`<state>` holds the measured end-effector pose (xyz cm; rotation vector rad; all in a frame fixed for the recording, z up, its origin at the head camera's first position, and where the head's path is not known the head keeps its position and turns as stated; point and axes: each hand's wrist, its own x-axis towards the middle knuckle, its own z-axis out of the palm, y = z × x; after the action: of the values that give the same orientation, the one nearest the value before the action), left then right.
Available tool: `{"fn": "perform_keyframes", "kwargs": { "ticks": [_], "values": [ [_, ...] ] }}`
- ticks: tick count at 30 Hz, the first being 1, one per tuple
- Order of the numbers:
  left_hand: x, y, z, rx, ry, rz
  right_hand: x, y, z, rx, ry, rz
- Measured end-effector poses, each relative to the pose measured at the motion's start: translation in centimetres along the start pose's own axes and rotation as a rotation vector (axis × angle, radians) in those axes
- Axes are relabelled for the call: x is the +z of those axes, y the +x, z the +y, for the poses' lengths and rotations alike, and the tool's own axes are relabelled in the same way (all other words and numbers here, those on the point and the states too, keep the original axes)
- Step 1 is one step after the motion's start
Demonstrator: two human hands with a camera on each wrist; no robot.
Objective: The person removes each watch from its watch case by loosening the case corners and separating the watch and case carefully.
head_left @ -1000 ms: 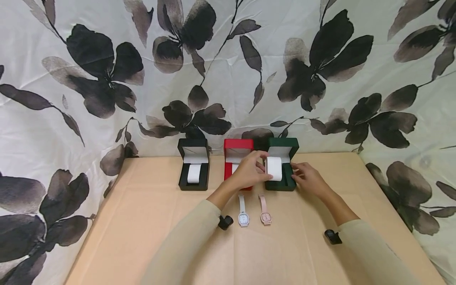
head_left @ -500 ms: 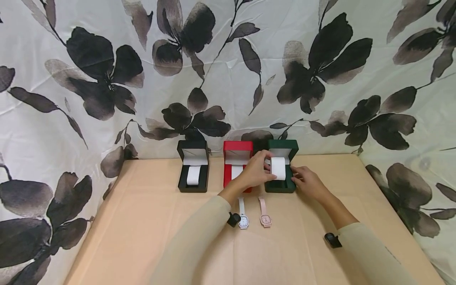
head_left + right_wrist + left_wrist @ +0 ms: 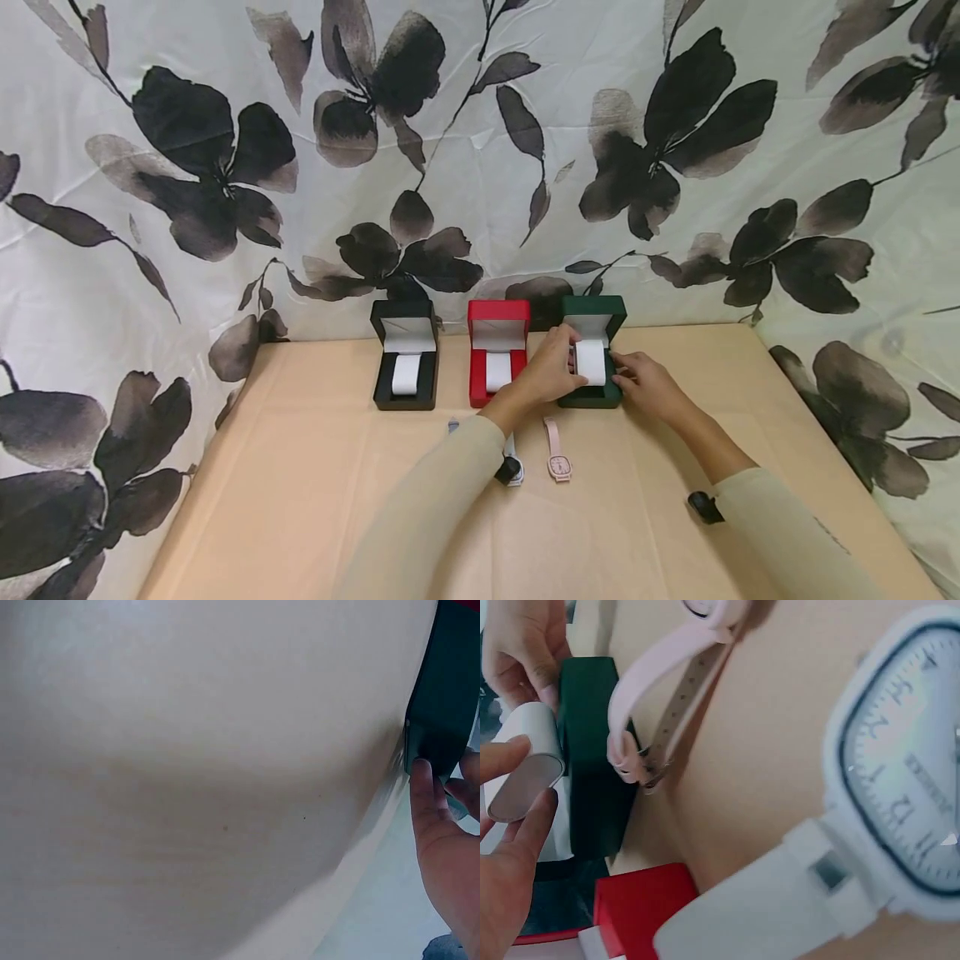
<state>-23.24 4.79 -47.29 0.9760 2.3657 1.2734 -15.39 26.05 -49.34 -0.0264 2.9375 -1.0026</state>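
In the head view my left hand (image 3: 551, 364) pinches a white watch cushion (image 3: 590, 362), which sits in or just at the opening of the green watch box (image 3: 617, 397); the left wrist view shows thumb and fingers on either side of it. With its thumb and fingertips my right hand (image 3: 647, 382) grips the right side of that box, whose lid stands up. Two watches lie in front: a pink watch (image 3: 558, 462) and a white watch (image 3: 907, 772), partly covered by my left wrist. A small bluish piece (image 3: 453, 425) peeks out left of my sleeve, mostly hidden.
A red watch box (image 3: 498, 310) and a black watch box (image 3: 405, 402) stand with raised lids to the left, each with a white cushion inside. Behind the table (image 3: 300, 483) hangs a white cloth (image 3: 480, 183) with dark flowers.
My left hand has moved right and slightly down with the cushion, bringing it lower into the green box. The left forearm now covers part of the white watch. My right hand stays at the box.
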Motion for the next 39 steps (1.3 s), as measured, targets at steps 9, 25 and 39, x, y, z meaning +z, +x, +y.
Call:
{"fn": "perform_keyframes", "kwargs": {
  "ticks": [9, 25, 39],
  "values": [
    [0.8, 0.0, -0.5, 0.018, 0.108, 0.01, 0.1, 0.1, -0.1, -0.004, 0.0, -0.002],
    [1.6, -0.6, 0.1, -0.021, 0.255, -0.024, 0.3, -0.6, -0.3, -0.002, -0.016, 0.005],
    [2.2, -0.3, 0.5, -0.09, 0.377, -0.015, 0.4, -0.5, 0.1, -0.012, -0.016, 0.016]
  ]
}}
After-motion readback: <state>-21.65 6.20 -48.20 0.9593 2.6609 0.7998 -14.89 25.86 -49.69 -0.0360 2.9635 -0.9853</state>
